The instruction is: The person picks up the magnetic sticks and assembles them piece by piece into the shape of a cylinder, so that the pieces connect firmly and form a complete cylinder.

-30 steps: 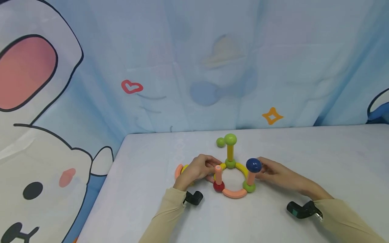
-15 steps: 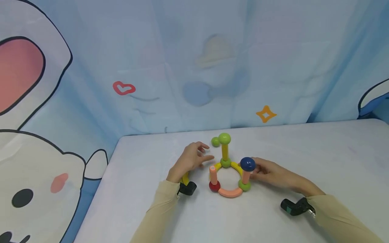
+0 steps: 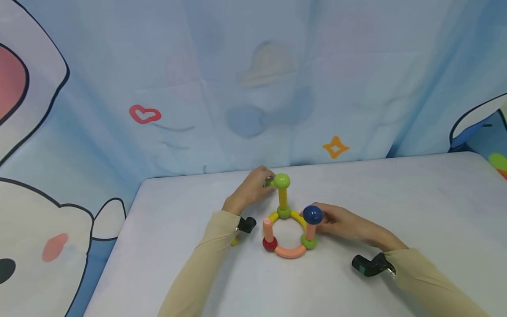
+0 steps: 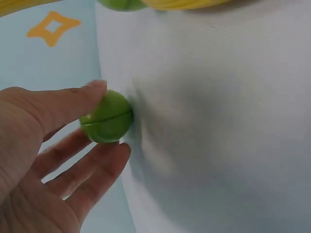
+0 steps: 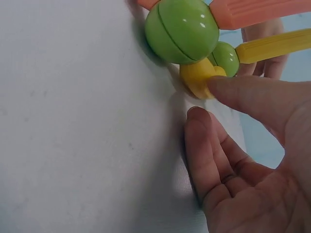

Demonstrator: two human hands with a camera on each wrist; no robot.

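My left hand (image 3: 252, 187) pinches a green ball (image 4: 108, 122) between thumb and fingers, behind the ring at the table's back. In the head view that hand partly hides the ball. A ring of curved sticks and balls lies on the table. On it stand a yellow stick (image 3: 283, 199) topped by a light green ball (image 3: 282, 181), a bare salmon stick (image 3: 268, 230) on a red ball (image 3: 270, 244), and a salmon stick under a dark blue cap (image 3: 312, 214). My right hand (image 3: 346, 222) holds the ring's yellow curved stick (image 5: 197, 80) at its right side; some fingertips are hidden.
A bit of another yellow piece (image 3: 234, 241) shows beside the left forearm, which hides the rest. The white table (image 3: 336, 286) ends at a blue printed curtain (image 3: 222, 88) behind. A black camera (image 3: 372, 265) sits on the right wrist.
My left hand has left the ring's left side, moved back and taken hold of the loose green ball. The right hand keeps its place at the ring. The head view has shifted rightward.
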